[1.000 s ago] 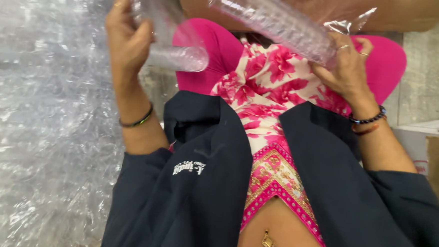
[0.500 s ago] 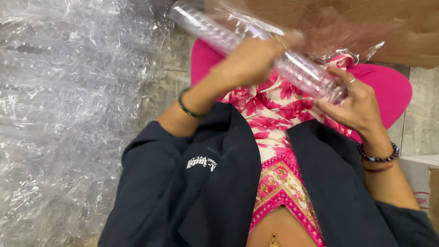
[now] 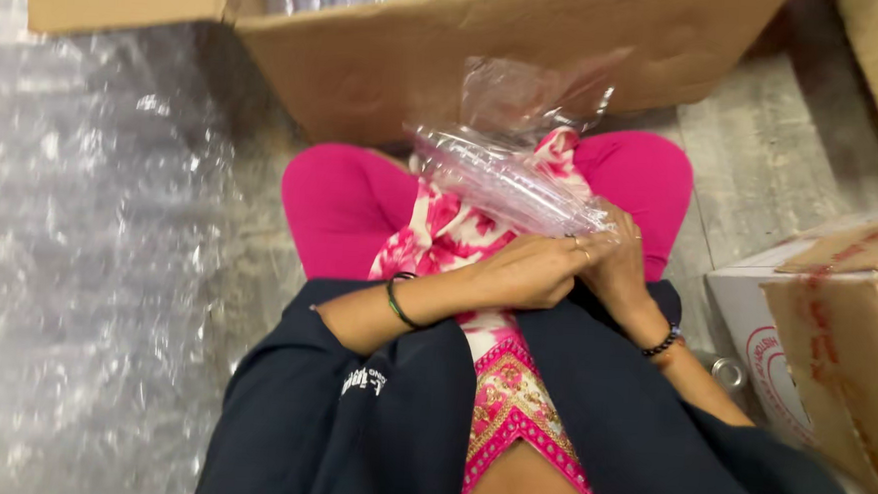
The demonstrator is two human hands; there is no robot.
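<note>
Stacked clear plastic cups (image 3: 507,185) in their clear sleeve lie across the lap, left hand (image 3: 528,272) and right hand (image 3: 618,266) both clasping the near end to steady it.

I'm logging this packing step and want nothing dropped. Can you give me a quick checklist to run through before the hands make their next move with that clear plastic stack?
1. Both hands on the stack: ok. The left hand and right hand meet at the near end of the clear plastic stack.
2. Stack supported: ok, it rests over the lap.
3. Clear bag fully around the stack: cannot tell, it hangs loose at the far end.
4. Cardboard box open ahead: ok.
5. Room inside the box: cannot tell.
6. Firmness of grip: cannot tell, the fingers overlap.
</note>
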